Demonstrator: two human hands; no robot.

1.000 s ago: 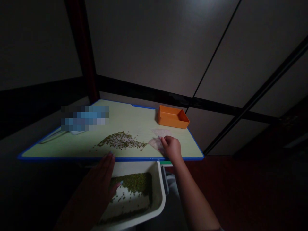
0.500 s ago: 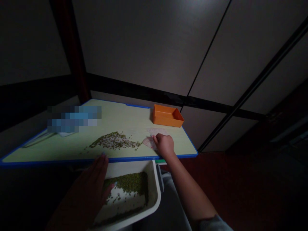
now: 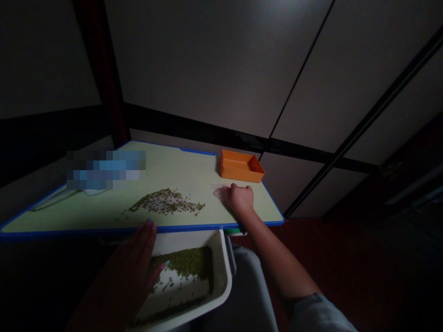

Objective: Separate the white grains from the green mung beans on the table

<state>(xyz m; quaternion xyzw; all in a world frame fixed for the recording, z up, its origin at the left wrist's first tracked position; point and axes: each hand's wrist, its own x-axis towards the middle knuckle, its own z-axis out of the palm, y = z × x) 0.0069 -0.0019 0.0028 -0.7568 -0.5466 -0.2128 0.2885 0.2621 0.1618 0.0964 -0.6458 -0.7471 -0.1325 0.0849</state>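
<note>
My right hand [image 3: 241, 199] is closed on a thin, see-through plastic piece with reddish markings [image 3: 220, 192], low over the right part of the table. It looks like a small bag, though its full shape is hidden. My left hand [image 3: 140, 249] lies with fingers stretched out at the table's front edge, over the white bin [image 3: 224, 272]; its thumb reaches over the bin's inside. Small green beans [image 3: 190, 262] cover part of the bin's floor. More of them are spread in a loose patch [image 3: 166, 201] on the table, to the left of my right hand.
An orange open box [image 3: 242, 171] stands at the table's back right corner. The pale table [image 3: 162, 161] has a blue rim. A blurred-out blue object [image 3: 107, 168] lies at its left side. Cabinet panels [image 3: 214, 69] rise behind. A grey-clothed leg [image 3: 242, 290] is beside the bin.
My right hand has moved slightly right and away from me, drawing the plastic piece away from the bean patch. My left hand has stayed put.
</note>
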